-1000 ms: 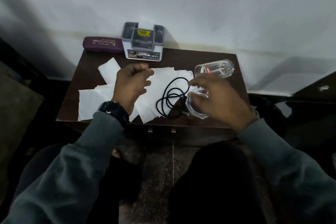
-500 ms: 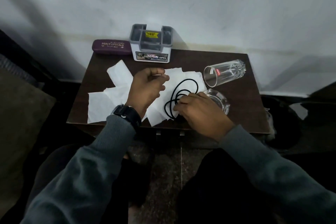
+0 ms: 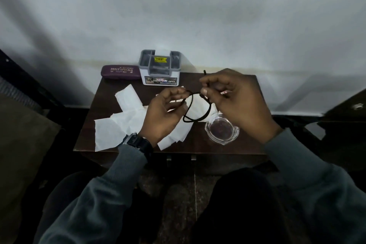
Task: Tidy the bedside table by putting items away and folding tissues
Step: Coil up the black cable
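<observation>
In the lower centre a glass ashtray stands on the dark surface, right of the spread white tissues. Above them a looped black cable is lifted: the left hand pinches one side and the right hand pinches the other. Behind, at the wall, are a grey box and a purple glasses case.
</observation>
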`<state>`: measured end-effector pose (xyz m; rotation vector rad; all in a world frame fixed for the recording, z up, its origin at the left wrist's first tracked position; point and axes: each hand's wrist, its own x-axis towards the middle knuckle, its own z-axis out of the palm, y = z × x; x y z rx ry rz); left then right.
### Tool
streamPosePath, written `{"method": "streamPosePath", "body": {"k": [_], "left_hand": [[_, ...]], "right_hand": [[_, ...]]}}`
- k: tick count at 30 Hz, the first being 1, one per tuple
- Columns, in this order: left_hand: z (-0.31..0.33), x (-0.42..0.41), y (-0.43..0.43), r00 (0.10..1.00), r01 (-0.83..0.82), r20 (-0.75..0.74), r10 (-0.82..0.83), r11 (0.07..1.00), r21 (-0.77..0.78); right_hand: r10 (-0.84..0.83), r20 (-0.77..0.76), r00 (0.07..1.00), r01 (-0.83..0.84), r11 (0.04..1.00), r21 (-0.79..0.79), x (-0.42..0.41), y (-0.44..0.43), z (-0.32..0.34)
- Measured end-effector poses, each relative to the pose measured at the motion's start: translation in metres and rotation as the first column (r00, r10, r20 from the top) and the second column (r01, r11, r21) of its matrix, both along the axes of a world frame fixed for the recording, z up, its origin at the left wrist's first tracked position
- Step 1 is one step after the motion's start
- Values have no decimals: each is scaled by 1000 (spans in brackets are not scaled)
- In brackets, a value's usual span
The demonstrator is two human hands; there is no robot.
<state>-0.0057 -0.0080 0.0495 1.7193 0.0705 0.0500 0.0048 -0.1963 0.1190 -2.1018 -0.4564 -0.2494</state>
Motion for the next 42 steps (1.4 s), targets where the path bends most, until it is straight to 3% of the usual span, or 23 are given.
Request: {"method": "streamPosePath", "body": {"k": [8, 15, 22, 27, 31, 35, 37, 38, 40, 42], "left_hand": [[37, 1, 2, 984, -161, 32, 175, 951, -263], [96, -18, 10, 995, -80, 22, 97, 911, -405], [153, -49, 23, 999, -21, -51, 6, 950, -313], [199, -86, 38, 979, 90, -129, -158, 902, -423], [232, -115, 46, 887, 293, -258, -384, 898, -329], [252, -132, 43, 887, 369, -43, -460, 761, -534], [258, -132, 39, 883, 371, 16, -469, 677, -635], [260, -132, 36, 874, 384, 38, -485, 640, -665], [263, -129, 29, 847, 430, 60, -529, 613, -663], [263, -130, 20, 819, 484, 74, -569, 615, -622]], "right_hand": [[-22, -2, 1000, 22, 996, 83, -7, -10, 57], [-58, 136, 989, 30, 980, 197, -17, -12, 114], [-12, 137, 991, -38, 932, 361, -47, -15, 159], [76, 90, 993, -111, 860, 498, -75, -25, 183], [143, -63, 988, -92, 856, 508, -98, -28, 206], [256, -386, 886, 16, 817, 577, -107, -29, 212], [244, -463, 852, 50, 843, 536, -109, -21, 204], [171, -441, 881, 48, 895, 443, -108, -17, 198], [30, -259, 965, 19, 983, 184, -110, -5, 189], [139, -140, 980, -119, 983, 137, -110, 8, 181]]}}
